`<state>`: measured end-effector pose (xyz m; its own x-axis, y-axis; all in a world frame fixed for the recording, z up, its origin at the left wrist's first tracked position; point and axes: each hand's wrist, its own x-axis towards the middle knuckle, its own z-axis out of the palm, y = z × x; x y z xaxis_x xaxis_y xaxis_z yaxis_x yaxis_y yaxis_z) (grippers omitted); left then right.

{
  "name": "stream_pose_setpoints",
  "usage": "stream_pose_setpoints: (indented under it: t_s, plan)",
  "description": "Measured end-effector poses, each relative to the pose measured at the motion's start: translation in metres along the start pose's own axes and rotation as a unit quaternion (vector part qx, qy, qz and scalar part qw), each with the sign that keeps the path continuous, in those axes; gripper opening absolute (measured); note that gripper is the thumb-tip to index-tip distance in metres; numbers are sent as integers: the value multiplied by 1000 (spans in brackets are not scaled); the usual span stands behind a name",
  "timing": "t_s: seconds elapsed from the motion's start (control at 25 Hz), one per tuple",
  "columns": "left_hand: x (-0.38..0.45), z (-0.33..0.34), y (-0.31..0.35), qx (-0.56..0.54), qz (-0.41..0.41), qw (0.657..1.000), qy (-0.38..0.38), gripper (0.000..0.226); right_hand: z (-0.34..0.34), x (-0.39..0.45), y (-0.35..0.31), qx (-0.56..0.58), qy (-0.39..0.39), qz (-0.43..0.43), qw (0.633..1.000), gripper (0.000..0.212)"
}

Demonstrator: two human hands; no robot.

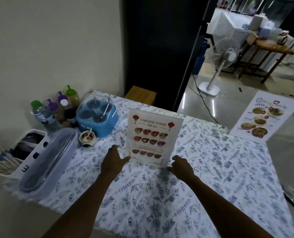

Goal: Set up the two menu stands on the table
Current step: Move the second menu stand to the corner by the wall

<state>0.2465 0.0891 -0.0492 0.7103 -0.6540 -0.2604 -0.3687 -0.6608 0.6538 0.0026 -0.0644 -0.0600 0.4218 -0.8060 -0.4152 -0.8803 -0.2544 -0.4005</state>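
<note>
A white "Chinese Food Menu" stand [153, 136] stands upright in the middle of the floral-clothed table [211, 177], facing me. My left hand [114, 160] touches its lower left corner with thumb and fingers spread. My right hand [181, 164] is at its lower right corner, fingers curled close to the base; whether it grips the stand is unclear. A second menu stand [263, 117], with food photos, stands upright at the table's far right corner, away from both hands.
Along the left edge are a clear lidded cutlery box [46, 160], a white holder with chopsticks [1, 157], a small condiment pot [87, 137], a blue condiment caddy [98, 115] and several bottles [56, 109]. A white floor fan [220, 62] stands beyond the table.
</note>
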Motion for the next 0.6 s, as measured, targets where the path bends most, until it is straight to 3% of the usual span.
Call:
stream_pose_setpoints:
  t_s: [0.12,0.36,0.6]
  plan:
    - [26,3,1,-6,-12,1000,-17,79,5,23,1,17,-19,-30,999,55]
    - [56,14,7,-7,78,994,-75,37,0,54,9,8,-88,-57,994,47]
    - [90,-2,46,-56,119,985,-109,42,-45,79,-8,37,-74,-48,995,41]
